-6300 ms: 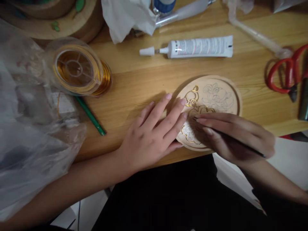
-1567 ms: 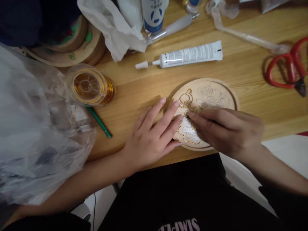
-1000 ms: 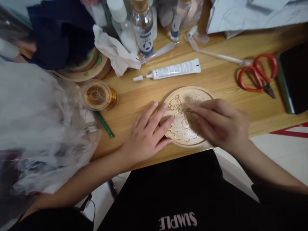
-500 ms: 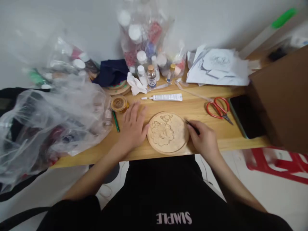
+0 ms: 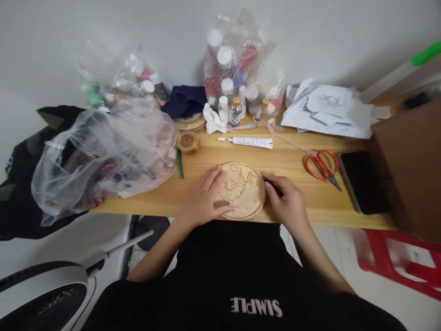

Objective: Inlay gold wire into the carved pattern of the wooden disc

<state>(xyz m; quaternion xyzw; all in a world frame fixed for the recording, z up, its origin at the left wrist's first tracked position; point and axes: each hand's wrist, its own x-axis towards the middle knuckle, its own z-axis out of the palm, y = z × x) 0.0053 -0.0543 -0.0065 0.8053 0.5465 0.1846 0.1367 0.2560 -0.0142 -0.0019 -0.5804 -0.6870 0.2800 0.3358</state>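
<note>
A round wooden disc (image 5: 253, 207) lies near the table's front edge, with a flower outline and a smaller figure in thin gold-coloured lines. My left hand (image 5: 203, 197) rests on its left side, fingers stretched out and thumb across the lower rim, covering part of the disc. In my right hand (image 5: 287, 200) is a slim black pointed tool, which looks like tweezers (image 5: 274, 187). Its tip is at the disc's upper right rim; whether it touches is unclear. Beyond my left hand are a spool of gold-coloured wire (image 5: 188, 141) and a green pencil-like stick (image 5: 180, 164).
A white glue-like tube (image 5: 253, 142) and small bottles (image 5: 235, 112) stand or lie behind the disc. Red-handled scissors (image 5: 324, 166), a phone (image 5: 363, 181) and a cardboard box (image 5: 409, 165) are at right. Plastic bags (image 5: 113, 147) crowd the left; papers (image 5: 327, 108) lie at back.
The disc has turned clockwise, carrying the small figure from the top to the right. My left hand has moved from beside the disc onto it. The camera view has shifted left.
</note>
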